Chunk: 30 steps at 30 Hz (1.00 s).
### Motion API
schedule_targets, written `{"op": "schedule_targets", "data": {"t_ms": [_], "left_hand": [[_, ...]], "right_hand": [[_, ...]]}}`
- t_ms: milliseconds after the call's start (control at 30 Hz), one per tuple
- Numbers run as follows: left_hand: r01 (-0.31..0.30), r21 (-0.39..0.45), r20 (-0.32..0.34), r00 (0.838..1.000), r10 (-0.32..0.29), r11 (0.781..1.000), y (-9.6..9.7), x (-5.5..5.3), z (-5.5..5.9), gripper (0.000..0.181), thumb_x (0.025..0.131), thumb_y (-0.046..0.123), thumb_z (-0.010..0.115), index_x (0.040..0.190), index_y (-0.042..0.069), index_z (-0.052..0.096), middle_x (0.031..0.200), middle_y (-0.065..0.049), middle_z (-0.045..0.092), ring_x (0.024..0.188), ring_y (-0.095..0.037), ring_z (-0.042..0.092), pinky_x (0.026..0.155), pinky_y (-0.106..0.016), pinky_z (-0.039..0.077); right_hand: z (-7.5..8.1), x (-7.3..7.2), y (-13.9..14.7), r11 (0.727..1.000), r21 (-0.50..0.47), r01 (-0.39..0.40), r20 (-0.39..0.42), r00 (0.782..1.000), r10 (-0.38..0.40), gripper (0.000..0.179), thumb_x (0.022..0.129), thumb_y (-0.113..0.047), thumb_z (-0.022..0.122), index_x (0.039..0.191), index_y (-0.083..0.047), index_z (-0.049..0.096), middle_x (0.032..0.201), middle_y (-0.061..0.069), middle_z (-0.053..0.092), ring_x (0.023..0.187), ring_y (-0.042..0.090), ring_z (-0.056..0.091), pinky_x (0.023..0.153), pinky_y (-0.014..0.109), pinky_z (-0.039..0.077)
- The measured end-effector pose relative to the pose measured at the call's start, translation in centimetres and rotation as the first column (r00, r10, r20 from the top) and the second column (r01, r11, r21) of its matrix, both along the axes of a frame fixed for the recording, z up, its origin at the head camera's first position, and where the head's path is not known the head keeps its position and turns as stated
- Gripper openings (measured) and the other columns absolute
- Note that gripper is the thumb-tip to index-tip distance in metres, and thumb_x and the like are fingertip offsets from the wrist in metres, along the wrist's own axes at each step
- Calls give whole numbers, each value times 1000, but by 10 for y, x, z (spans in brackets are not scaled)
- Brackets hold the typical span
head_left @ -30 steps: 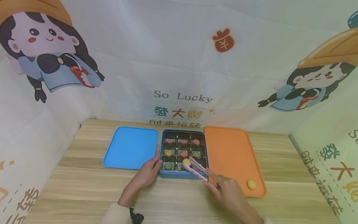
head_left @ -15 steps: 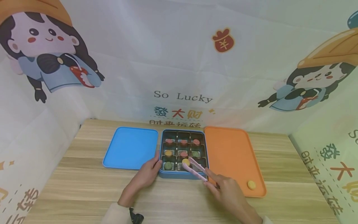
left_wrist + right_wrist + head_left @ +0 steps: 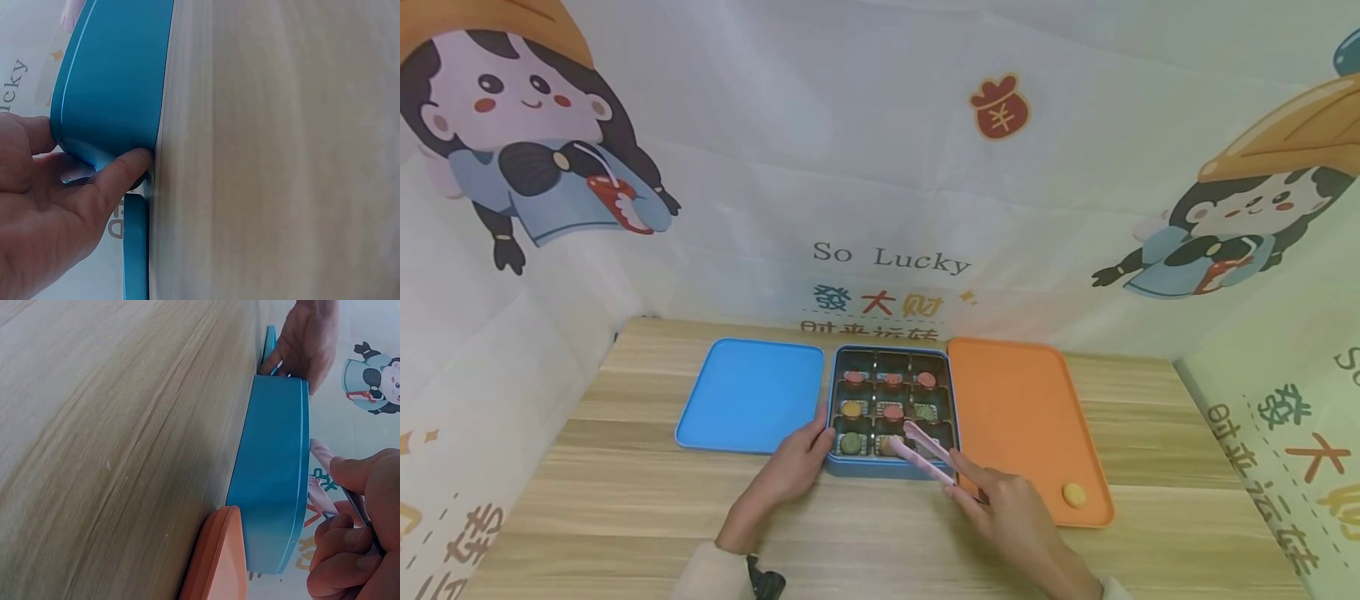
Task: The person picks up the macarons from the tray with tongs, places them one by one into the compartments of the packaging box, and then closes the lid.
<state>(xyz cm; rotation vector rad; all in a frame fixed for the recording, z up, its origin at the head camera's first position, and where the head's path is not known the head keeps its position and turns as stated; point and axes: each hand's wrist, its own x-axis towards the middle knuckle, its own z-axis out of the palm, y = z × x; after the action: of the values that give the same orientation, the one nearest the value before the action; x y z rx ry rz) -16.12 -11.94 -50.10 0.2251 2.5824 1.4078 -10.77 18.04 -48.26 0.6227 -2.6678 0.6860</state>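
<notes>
A blue tin with a black insert of several compartments stands on the table, small round cookies in its cells. At its left side my left hand holds the wall, thumb near the rim and a finger low by the base in the left wrist view. My right hand grips pink tongs over the front row. The tongs' tips stand apart above the front middle cell, where a yellowish cookie lies partly hidden behind one arm. A green cookie sits in the front left cell.
A blue lid lies left of the tin. On the right an orange tray sits against it, one yellow cookie near its front right corner. A printed curtain hangs behind the wooden table.
The yellow cookie between the tongs' tips has dropped into the front middle cell, and the tips have shifted slightly left. My left hand stays put.
</notes>
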Motion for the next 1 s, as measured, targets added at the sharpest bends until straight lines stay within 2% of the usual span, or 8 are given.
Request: {"op": "schedule_targets", "data": {"t_ms": [200,333,567,767,1000], "left_hand": [[-3,12,11,1000,2,1000,0,1,-1,56,108,22,37,155,-2,19,155,-24,34,144,-40,31,114,-56,32],[-4,11,11,1000,4,1000,1,0,-1,56,108,22,37,156,-2,19,155,-24,34,144,-40,32,114,-56,32],[-2,-15,11,1000,3,1000,0,-1,0,56,108,22,37,155,-2,20,155,-24,35,143,-39,33,114,-55,33],[-2,-13,10,1000,2,1000,0,-2,0,56,108,22,37,155,-1,20,153,-25,37,142,-40,34,113,-56,34],[2,-9,5,1000,-2,1000,0,-2,1,56,108,21,37,155,-3,20,154,-25,36,142,-41,34,113,-56,33]], "right_hand": [[2,1,6,999,-31,30,42,999,-28,45,86,-24,78,127,-11,69,58,-20,24,52,-9,19,43,12,20],[2,0,18,999,-35,29,4,1000,-28,44,85,-22,78,127,-11,69,58,-21,26,52,-9,20,43,11,22],[1,-1,53,1000,6,30,-116,993,-29,48,77,-15,82,124,-9,71,58,-21,26,52,-10,17,43,8,18],[2,7,81,999,19,30,-78,997,-28,52,79,-11,81,129,-8,67,61,-21,29,52,-9,21,44,9,24],[0,14,104,995,62,72,-125,990,-64,53,77,-11,83,127,-7,68,60,-21,27,52,-9,20,45,8,23]]}}
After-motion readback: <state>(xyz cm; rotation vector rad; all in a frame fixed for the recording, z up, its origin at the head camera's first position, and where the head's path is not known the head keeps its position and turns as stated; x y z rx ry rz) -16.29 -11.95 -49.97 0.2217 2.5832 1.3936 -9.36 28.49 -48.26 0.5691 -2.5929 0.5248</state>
